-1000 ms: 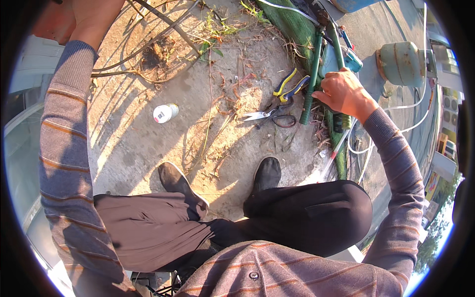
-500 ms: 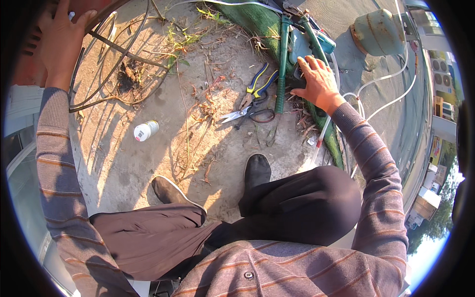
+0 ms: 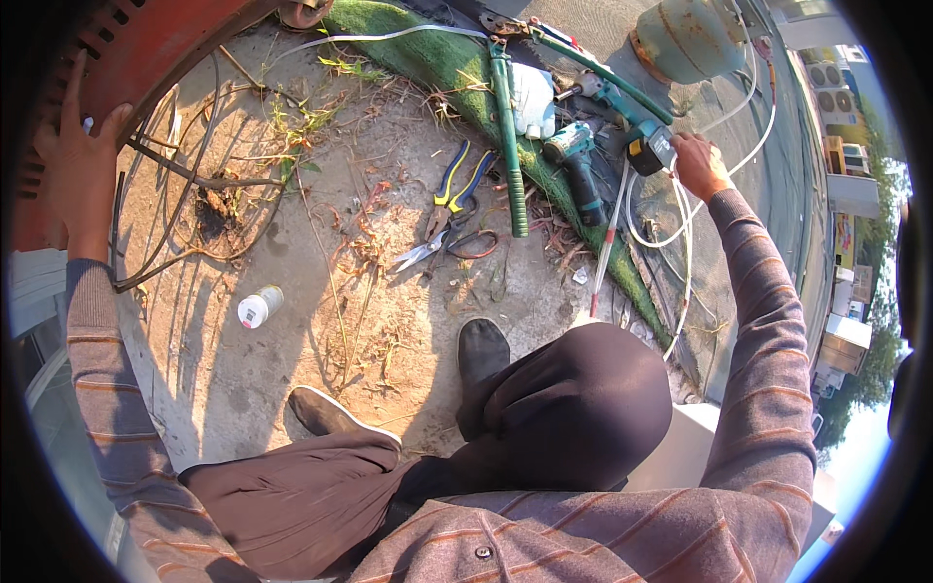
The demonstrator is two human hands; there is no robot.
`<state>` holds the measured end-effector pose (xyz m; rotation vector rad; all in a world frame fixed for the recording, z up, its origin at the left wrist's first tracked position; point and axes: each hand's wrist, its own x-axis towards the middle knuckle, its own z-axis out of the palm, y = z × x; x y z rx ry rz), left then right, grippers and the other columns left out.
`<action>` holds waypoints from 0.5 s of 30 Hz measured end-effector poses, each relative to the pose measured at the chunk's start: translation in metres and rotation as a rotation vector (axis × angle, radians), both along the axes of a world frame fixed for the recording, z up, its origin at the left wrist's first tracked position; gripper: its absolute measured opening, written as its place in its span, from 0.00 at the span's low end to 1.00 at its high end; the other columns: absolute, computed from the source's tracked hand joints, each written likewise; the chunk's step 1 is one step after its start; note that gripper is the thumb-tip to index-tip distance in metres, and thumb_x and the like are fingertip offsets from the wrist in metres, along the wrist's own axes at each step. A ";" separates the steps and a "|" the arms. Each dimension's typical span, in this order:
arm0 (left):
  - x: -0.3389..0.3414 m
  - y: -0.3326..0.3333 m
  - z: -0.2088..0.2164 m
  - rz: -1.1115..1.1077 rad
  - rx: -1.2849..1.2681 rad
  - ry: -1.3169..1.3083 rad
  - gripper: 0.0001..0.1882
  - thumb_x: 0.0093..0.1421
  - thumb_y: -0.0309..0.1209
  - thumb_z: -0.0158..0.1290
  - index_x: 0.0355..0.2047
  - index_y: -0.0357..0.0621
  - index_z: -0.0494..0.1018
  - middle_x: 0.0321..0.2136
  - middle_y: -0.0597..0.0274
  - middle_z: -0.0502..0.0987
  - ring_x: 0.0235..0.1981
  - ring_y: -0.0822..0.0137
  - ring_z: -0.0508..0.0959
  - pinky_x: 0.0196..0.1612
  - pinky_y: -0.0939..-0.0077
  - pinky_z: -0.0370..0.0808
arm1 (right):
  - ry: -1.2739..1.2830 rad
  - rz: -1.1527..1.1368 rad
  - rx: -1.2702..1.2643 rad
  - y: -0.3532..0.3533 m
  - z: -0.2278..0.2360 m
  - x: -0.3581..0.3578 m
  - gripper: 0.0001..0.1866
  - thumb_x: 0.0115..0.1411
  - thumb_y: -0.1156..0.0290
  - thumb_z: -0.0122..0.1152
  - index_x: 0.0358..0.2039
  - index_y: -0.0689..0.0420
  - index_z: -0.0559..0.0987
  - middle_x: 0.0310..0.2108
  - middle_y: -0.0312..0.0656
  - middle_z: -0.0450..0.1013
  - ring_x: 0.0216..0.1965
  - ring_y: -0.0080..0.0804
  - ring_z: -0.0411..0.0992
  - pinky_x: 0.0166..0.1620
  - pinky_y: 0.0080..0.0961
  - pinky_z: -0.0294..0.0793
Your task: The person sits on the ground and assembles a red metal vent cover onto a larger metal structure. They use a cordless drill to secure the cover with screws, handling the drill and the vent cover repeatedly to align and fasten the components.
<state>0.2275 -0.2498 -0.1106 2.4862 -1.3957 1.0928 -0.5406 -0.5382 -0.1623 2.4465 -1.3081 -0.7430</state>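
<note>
Right hand (image 3: 702, 165): fingers bent and close together, their tips at the rear end of a teal cordless power tool with a black-and-yellow battery (image 3: 612, 102). The tool lies ahead of the fingers and to their left, its metal nose pointing away from them; whether they grip it or only touch it cannot be told. Left hand (image 3: 83, 165): forefinger and thumb spread wide against a slotted red metal housing (image 3: 146, 53). A small whitish stub (image 3: 87, 124) shows between them (whether pinched or part of the housing cannot be told). Just left of the teal tool stands or leans a teal-and-black pistol-grip drill (image 3: 578, 170), well apart from the right fingertips. Long-handled cutters with green tubular grips (image 3: 511, 146) lie open, one grip ending near the right hand. Farther left, yellow-and-blue-handled pliers (image 3: 452, 189) lie beside dark-handled metal scissors (image 3: 442, 247) on the ground.
</note>
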 end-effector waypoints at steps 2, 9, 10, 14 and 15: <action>0.004 0.000 -0.001 0.033 0.028 -0.046 0.40 0.65 0.61 0.59 0.75 0.88 0.57 0.63 0.41 0.69 0.49 0.56 0.85 0.41 0.62 0.84 | -0.238 0.035 -0.108 0.004 -0.011 -0.006 0.19 0.55 0.75 0.67 0.49 0.54 0.80 0.48 0.46 0.79 0.52 0.51 0.78 0.52 0.45 0.78; -0.005 0.001 0.004 -0.027 -0.023 0.009 0.39 0.66 0.59 0.59 0.75 0.86 0.57 0.66 0.38 0.65 0.53 0.52 0.82 0.47 0.58 0.82 | -0.635 -0.274 0.079 0.080 -0.103 0.062 0.28 0.63 0.49 0.66 0.48 0.63 0.78 0.47 0.57 0.78 0.51 0.58 0.77 0.54 0.49 0.76; -0.007 0.000 0.006 -0.036 -0.029 0.018 0.39 0.66 0.59 0.59 0.75 0.86 0.57 0.66 0.37 0.65 0.54 0.51 0.82 0.48 0.57 0.82 | -0.626 -0.357 0.165 0.087 -0.114 0.070 0.30 0.62 0.47 0.67 0.46 0.64 0.76 0.48 0.59 0.78 0.52 0.59 0.77 0.55 0.48 0.76; -0.014 -0.001 0.007 -0.075 -0.053 0.052 0.39 0.66 0.58 0.59 0.75 0.85 0.57 0.67 0.36 0.63 0.56 0.48 0.80 0.50 0.56 0.80 | -0.813 -0.528 0.095 0.112 -0.141 0.083 0.28 0.58 0.54 0.70 0.45 0.66 0.74 0.46 0.63 0.77 0.51 0.62 0.76 0.55 0.50 0.75; -0.015 -0.001 0.007 -0.083 -0.055 0.058 0.39 0.67 0.57 0.59 0.75 0.85 0.57 0.67 0.36 0.63 0.57 0.47 0.79 0.51 0.55 0.80 | -0.859 -0.583 0.113 0.118 -0.142 0.081 0.28 0.57 0.55 0.69 0.47 0.66 0.73 0.46 0.63 0.77 0.51 0.63 0.76 0.55 0.51 0.75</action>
